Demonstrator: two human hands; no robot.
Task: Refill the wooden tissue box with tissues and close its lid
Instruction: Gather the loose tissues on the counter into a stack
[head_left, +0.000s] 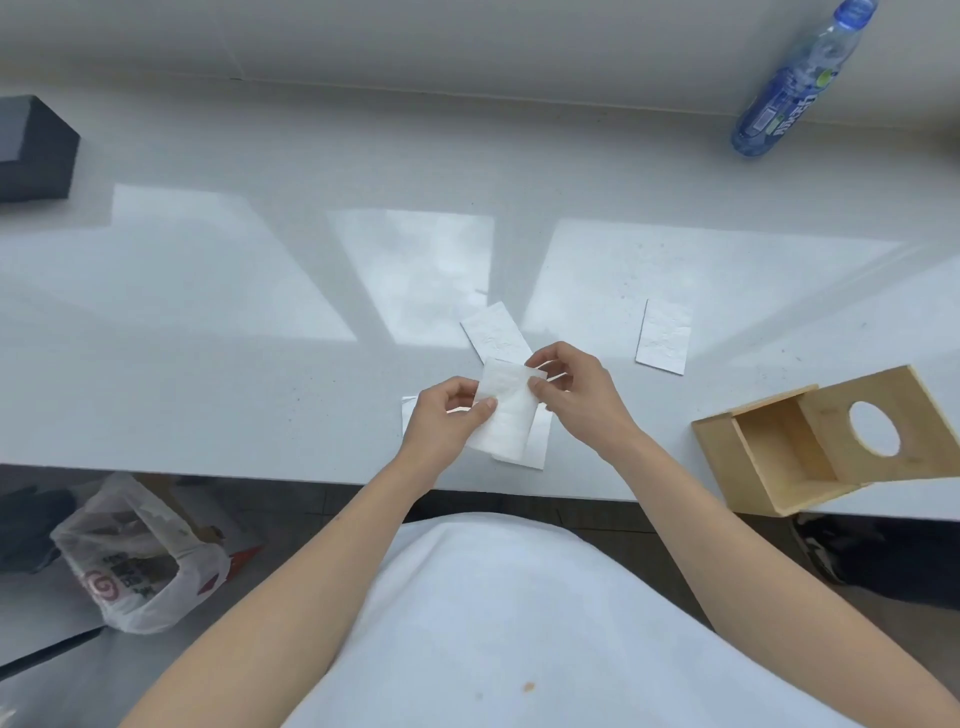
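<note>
white shirt (519, 623) sits closest, yr forearms reaching out over it to the table (208, 364). left hand (441, 421) pinches the left edge of the held tissue (506, 415) btwn thumb and fingers; right hand (576, 395) pinches its upper right corner. it hangs just above a flat tissue (539, 441) near the front edge, w/ another tissue (496, 332) just behind and a third tissue (665, 338) off to the right. wooden tissue box (769, 452) sits at the table's front edge on yr right, well apart from both hands. its lid (924, 410) is slid partway off, so the cavity is open; looks empty from here.

seems you're folding or squaring the sheet. keep both pinches light, thin paper prob tears if pulled taut. match edges b4 creasing, and keep the fold narrower than the cavity so it drops in flat. stack sheets first, fewer trips. box is close to the edge, so lower tissues in gently, don't bump it.
</note>
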